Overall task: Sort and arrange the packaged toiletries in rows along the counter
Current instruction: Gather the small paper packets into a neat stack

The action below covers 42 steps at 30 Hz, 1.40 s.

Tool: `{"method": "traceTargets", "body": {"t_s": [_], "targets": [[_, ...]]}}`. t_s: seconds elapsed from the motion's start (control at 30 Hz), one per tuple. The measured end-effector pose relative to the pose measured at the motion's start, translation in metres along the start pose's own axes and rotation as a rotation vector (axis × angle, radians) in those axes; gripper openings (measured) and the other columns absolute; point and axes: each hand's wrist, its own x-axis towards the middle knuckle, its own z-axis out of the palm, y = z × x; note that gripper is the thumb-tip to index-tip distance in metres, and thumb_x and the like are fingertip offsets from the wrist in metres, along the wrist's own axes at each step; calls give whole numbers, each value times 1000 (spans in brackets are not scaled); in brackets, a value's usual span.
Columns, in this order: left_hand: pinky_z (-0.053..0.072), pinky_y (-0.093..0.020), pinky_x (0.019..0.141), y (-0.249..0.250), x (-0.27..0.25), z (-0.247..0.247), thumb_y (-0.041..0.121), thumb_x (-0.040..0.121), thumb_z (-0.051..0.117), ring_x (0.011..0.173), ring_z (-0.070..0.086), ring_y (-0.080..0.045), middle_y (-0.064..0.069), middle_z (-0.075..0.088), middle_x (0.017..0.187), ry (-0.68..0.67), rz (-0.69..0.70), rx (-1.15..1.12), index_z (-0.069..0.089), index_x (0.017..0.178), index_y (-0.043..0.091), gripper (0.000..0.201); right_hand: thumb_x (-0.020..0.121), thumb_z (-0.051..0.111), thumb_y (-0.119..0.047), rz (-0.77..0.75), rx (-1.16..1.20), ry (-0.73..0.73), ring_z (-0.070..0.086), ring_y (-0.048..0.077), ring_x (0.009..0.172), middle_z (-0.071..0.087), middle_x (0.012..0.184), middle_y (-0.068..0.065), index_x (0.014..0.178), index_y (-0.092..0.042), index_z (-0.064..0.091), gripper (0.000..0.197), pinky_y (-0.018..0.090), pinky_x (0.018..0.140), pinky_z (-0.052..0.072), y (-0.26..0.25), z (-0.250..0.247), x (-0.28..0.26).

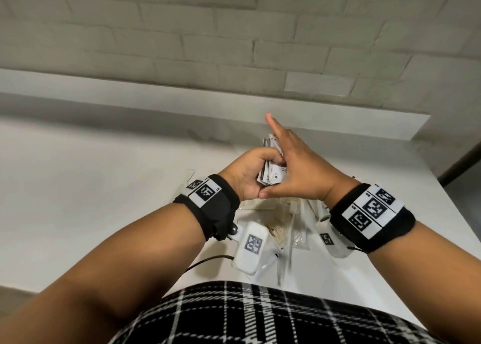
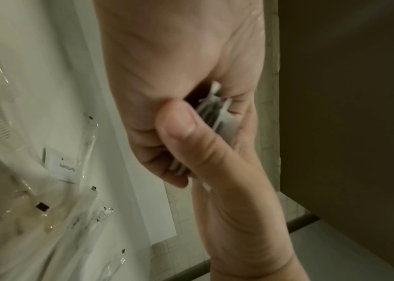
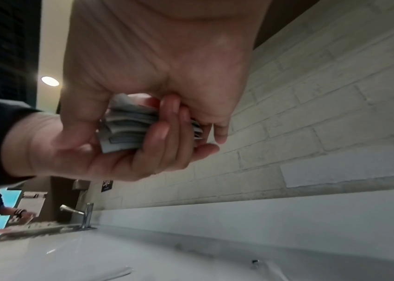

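Note:
A stack of white sachets (image 1: 273, 171) is held above the white counter (image 1: 104, 187). My left hand (image 1: 250, 171) grips it from the left, fingers curled round its underside. My right hand (image 1: 294, 166) covers it from the right, thumb tip against the heel of my left hand, index finger pointing straight up toward the wall. In the left wrist view the stack (image 2: 217, 114) shows edge-on between my left palm and the right thumb (image 2: 186, 136). The right wrist view shows the sachets (image 3: 126, 131) fanned slightly in the left hand's fingers (image 3: 162, 136).
Clear-wrapped combs and toothbrushes (image 1: 286, 224) lie in a loose heap on the counter below my wrists, among them a toothpaste packet (image 2: 66, 165). A raised ledge (image 1: 156, 101) and brick wall stand behind. The counter ends at right (image 1: 416, 208). A faucet (image 3: 87, 214) stands far left.

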Motion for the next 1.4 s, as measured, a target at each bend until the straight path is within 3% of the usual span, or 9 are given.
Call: {"method": "traceTargets", "body": {"t_s": [0.13,0.33,0.53,0.67,0.8,0.97,1.13,1.23,1.4], "targets": [[43,-16,39,-4,1,4,3,83,36,37,54,-13,-2,52,44,10,1,17,55,48,11,40,56,80,-52,-32,-131,31,42,17,119,44,123,0,149,-39,-14,133,34,107,30,-3,2,0],[52,-22,48,0,-2,7,26,97,42,53,64,-16,-4,62,61,7,6,-53,60,79,11,29,57,77,-53,-50,-232,49,40,19,118,41,120,1,150,-35,-12,129,37,108,28,-1,4,-1],[56,-34,61,-4,5,0,10,97,50,68,68,-22,-9,68,76,157,235,35,60,98,7,11,53,83,-57,76,15,-9,18,20,142,21,153,2,148,-37,-18,140,39,114,19,1,4,2],[59,-44,75,-6,6,-7,17,101,44,85,71,-23,-12,70,100,125,354,-162,55,123,6,26,92,44,-50,302,797,106,31,13,139,25,158,4,153,-29,-4,80,26,107,36,-4,3,6],[57,-37,69,-1,9,3,36,103,34,89,67,-25,-12,66,102,309,441,-100,51,120,11,35,103,32,-37,292,698,115,60,20,105,56,131,1,145,-29,31,43,38,81,52,-19,22,15],[53,-31,59,7,14,3,47,102,27,79,65,-25,-9,65,91,471,531,-84,50,100,20,35,103,35,-27,339,717,245,59,14,75,60,106,5,127,-13,41,29,31,57,47,-34,28,26],[49,-33,56,1,17,-16,49,98,39,74,65,-28,-15,67,93,430,442,-6,54,105,16,38,100,44,-26,391,751,132,61,17,71,63,96,4,119,-15,45,22,31,55,44,-19,31,33],[56,-38,73,0,14,-43,35,93,59,80,69,-27,-15,70,91,332,362,121,61,103,5,32,98,50,-25,426,819,4,59,18,62,65,81,5,107,-16,52,13,29,49,40,2,38,38],[59,-32,67,17,15,-88,19,91,61,75,69,-22,-11,68,84,278,138,249,61,100,6,16,95,55,-24,436,719,-170,54,11,60,64,79,2,116,-12,57,24,24,48,38,18,54,67]]}}
